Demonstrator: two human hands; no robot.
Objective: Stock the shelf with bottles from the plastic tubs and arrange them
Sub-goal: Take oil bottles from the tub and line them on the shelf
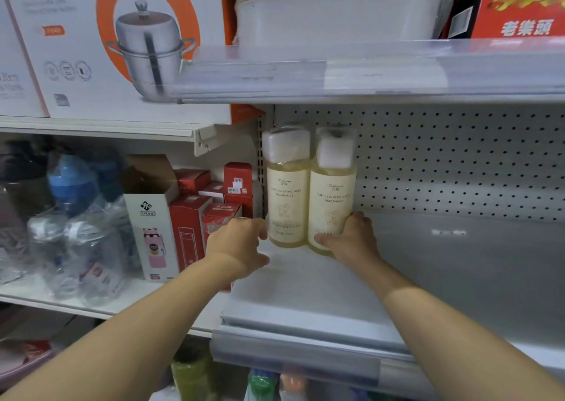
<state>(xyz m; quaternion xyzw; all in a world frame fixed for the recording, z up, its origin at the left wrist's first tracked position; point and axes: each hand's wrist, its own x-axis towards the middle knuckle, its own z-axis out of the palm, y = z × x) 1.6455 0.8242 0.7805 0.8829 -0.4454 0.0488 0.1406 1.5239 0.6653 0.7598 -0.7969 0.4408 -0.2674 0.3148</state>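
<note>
Two pale yellow bottles with cream labels and wrapped white caps stand side by side at the back left of the white shelf (305, 284). My left hand (237, 246) is at the lower left side of the left bottle (287, 199), fingers curled round its base. My right hand (351, 241) grips the base of the right bottle (331, 199), thumb across its front. Both bottles are upright and touch each other. No plastic tubs are in view.
A pegboard back wall (458, 162) runs behind the shelf, whose right part (474, 263) is bare. An upper shelf edge (367, 73) hangs low overhead. Left bay: red boxes (189, 226), a white flask box (153, 229), clear water jugs (76, 241).
</note>
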